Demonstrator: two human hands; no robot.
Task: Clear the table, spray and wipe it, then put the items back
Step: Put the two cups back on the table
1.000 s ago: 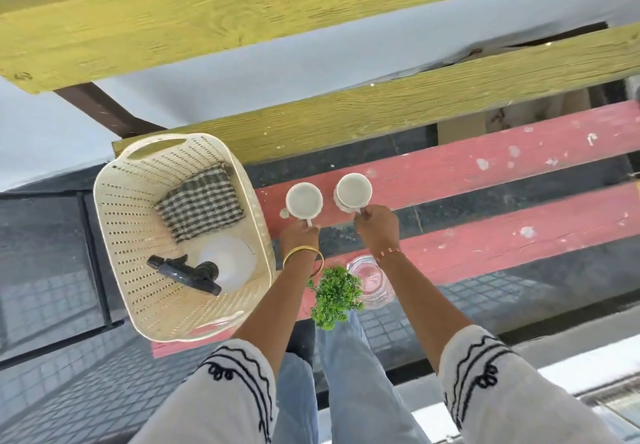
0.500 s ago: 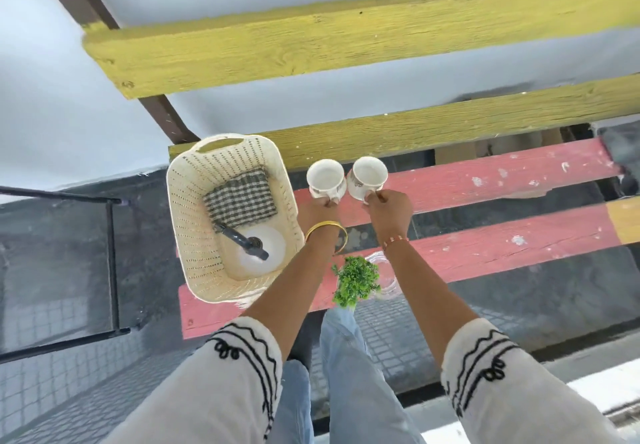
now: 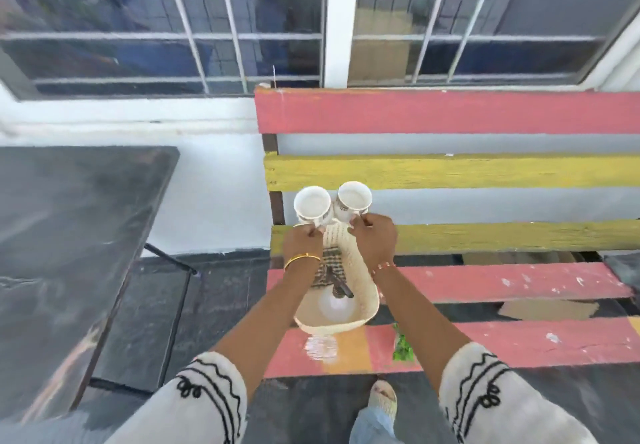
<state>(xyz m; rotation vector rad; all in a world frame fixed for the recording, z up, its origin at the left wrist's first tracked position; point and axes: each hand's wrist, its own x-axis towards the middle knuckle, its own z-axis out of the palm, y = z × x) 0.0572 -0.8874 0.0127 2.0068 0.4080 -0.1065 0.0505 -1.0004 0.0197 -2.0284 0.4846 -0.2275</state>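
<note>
Left hand (image 3: 303,243) clenched on the handle of 1 white cup (image 3: 312,203); right hand (image 3: 374,237) clenched on the handle of a 2nd cup (image 3: 354,199). Both cups upright, open mouths up, sides touching, raised in the air in front of the bench (image 3: 485,173) back slats. Gold bangle (image 3: 302,259) on the left wrist, beaded bracelet (image 3: 382,268) on the right.

Below and between the forearms, a cream basket (image 3: 360,291) on the red seat slats, near the bench's left end. Inside it, a checked cloth (image 3: 327,267) toward the far end and a white spray bottle (image 3: 336,301) with a dark trigger head lying on its side toward the near end. Just in front of the basket, a blurred clear glass (image 3: 321,347) on the nearest slat. To its right, a small green plant (image 3: 402,346), also blurred.

Dark table (image 3: 69,235) at left, apart from the bench, its top bare in the visible part. White wall and barred window (image 3: 242,24) behind. White sleeves with black trim at the bottom edge.
</note>
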